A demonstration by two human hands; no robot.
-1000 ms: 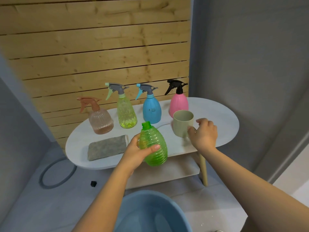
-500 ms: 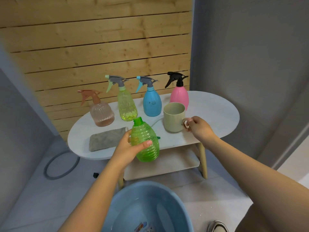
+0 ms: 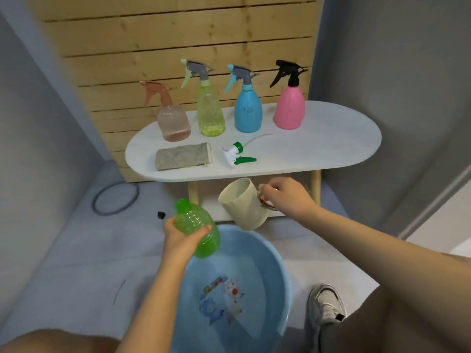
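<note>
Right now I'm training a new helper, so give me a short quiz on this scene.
1. True or false: the green bottle in the left hand has its spray head screwed on.
2. The right hand holds the cup by its: A rim, B handle, C base?
3. How many spray bottles stand on the table?
Key: 1 false, the spray head lies on the table; 2 B; 3 four.
</note>
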